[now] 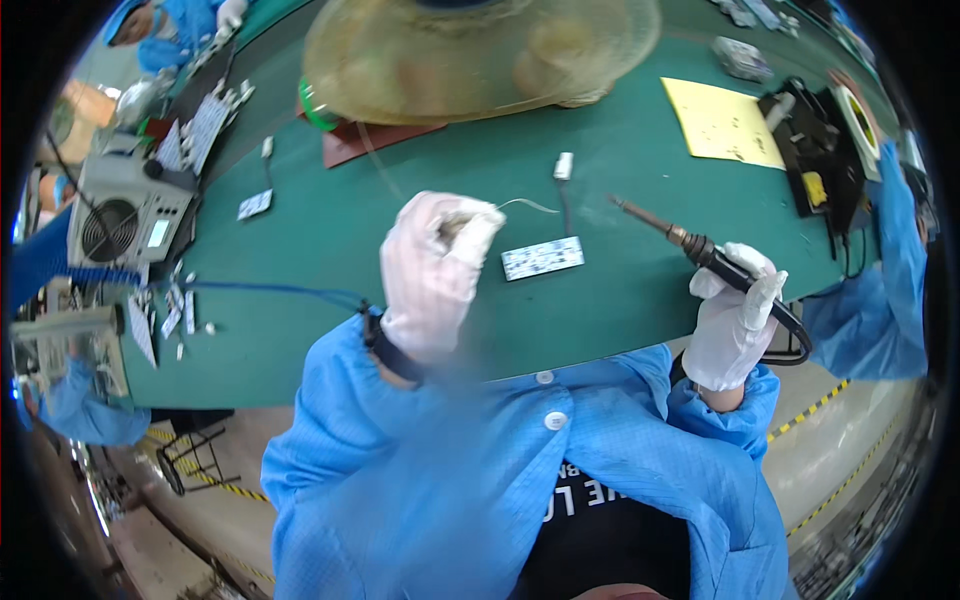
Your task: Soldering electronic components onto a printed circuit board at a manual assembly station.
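Observation:
My left hand [432, 265], in a white glove with a dirty patch by the thumb, is closed on a thin solder wire [530, 204]. The wire's free end sticks out to the right. In my gloved right hand [735, 320] is a soldering iron [690, 245], its tip pointing up and left, apart from everything. Between the hands a small white and blue circuit board [543, 258] lies flat on the green mat [440, 350]. A dark lead runs from this board to a white connector [564, 166]. Neither hand touches the board.
A large translucent yellowish cover [480, 70] hangs at the far middle. Another board [255, 205] lies at left, near a grey fan unit [125, 215]. Yellow paper [722, 122] and a black soldering stand [815, 150] are at far right. A blue cord [270, 288] runs to my left wrist.

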Demonstrator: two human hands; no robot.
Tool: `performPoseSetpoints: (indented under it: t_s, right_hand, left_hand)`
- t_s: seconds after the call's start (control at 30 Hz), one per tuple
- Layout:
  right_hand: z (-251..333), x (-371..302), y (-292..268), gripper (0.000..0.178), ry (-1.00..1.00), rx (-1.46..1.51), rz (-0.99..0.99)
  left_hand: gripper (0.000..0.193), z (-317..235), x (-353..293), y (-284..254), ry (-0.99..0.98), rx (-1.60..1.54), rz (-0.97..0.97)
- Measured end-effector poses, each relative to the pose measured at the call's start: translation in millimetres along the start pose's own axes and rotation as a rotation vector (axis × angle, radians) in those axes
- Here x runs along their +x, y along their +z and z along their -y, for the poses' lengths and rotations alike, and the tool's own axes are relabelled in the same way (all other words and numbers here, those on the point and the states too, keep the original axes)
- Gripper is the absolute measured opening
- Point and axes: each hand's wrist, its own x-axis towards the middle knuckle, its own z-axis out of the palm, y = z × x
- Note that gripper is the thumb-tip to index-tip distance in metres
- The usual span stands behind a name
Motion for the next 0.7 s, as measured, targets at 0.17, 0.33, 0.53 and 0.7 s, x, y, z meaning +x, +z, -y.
performPoseSetpoints:
  t_s: [0.17, 0.33, 0.53, 0.7]
  right_hand:
    - [12, 40, -39, 0.053, -0.250, -0.543, -0.232]
    - [8, 80, -69, 0.049, -0.193, -0.490, -0.314]
    - [0, 93, -78, 0.043, -0.191, -0.571, -0.270]
    - [-3, 96, -80, 0.036, -0.207, -0.561, -0.261]
  left_hand:
    - [0.008, 4, 4, -2, 0.046, 0.038, 0.030]
    - [0.010, 4, 4, -2, 0.010, 0.085, 0.066]
    - [0.013, 1, 6, -1, -0.089, 0.075, 0.068]
    - [0.013, 1, 6, 0, -0.105, 0.041, 0.072]
